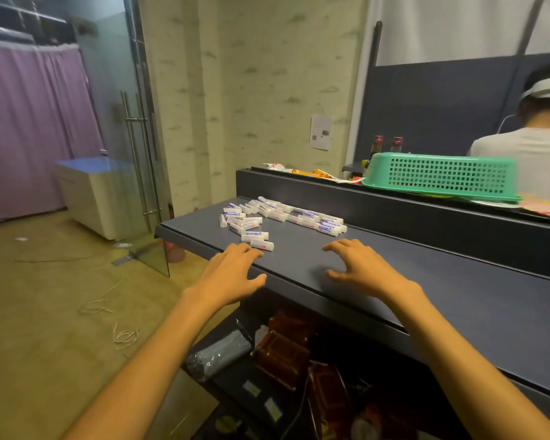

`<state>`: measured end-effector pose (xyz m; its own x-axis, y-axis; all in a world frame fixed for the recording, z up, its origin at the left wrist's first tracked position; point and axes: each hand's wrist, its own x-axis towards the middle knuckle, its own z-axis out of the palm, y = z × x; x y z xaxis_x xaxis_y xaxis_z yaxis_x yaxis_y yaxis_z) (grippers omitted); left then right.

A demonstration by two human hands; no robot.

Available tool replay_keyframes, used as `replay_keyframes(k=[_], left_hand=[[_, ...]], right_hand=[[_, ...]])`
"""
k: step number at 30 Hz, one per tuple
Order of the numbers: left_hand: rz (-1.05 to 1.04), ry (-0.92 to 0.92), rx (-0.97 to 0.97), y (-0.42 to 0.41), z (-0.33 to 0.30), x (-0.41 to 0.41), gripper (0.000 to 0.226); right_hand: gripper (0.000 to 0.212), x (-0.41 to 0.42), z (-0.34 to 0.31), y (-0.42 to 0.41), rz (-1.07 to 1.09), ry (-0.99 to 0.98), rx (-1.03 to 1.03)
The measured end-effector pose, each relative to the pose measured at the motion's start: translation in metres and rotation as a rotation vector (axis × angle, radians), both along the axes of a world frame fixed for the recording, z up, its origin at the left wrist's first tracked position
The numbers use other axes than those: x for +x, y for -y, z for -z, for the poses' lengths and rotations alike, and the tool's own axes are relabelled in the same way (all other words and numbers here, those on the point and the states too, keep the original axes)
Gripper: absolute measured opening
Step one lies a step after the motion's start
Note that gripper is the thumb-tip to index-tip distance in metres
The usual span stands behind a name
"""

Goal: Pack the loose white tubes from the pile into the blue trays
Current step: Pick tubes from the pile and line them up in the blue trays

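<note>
A pile of small white tubes [280, 214] with blue and red labels lies spread along the back of the dark counter [426, 281]. One tube [262, 245] lies nearest, just beyond the fingertips of my left hand [232, 274]. My left hand hovers at the counter's front edge, fingers relaxed and spread, holding nothing. My right hand [362, 268] hovers over the counter further right, fingers loosely bent and empty. No blue tray shows in the view.
A raised dark ledge [394, 204] runs behind the tubes. An upturned green basket [442, 177] and snack wrappers [315, 173] sit on it. A person [534, 147] sits beyond at the right. Shelves with boxes lie under the counter. A glass door [134, 138] stands left.
</note>
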<state>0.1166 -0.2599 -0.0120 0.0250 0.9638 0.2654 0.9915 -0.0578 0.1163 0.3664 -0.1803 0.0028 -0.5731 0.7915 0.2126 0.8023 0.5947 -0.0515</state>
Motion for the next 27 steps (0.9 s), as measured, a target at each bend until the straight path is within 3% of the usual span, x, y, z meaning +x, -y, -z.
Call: replay_keyframes(k=[12, 27], left_hand=[[0.145, 0.057, -0.017, -0.145, -0.005, -0.062, 0.057], [0.572, 0.076, 0.003, -0.289, -0.012, -0.058, 0.055]], right_hand=[[0.057, -0.046, 0.007, -0.111, 0.156, -0.045, -0.017], [0.047, -0.044, 0.003, -0.163, 0.517, -0.101, -0.09]])
